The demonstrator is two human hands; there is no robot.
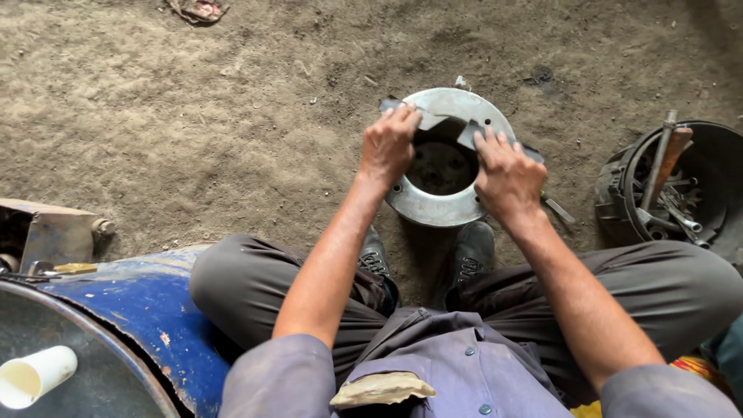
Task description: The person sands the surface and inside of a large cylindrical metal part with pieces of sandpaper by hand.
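Note:
A round grey metal ring (433, 209) with bolt holes lies on the dirt floor just beyond my shoes. Across its top sits a dark, flat, angular piece of metal (468, 133). My left hand (387, 145) presses on the left end of that piece. My right hand (507, 174) presses on its right part, fingers spread over the ring's inner edge. Both hands rest on top of the piece; the middle of the ring shows a dark hollow.
A black round pan (700, 155) holding several tools, including a metal rod and a wooden handle, stands at the right. A blue drum (147, 310) sits at lower left with a white cup (35, 375) on it. A rusty metal box (46, 232) lies at far left.

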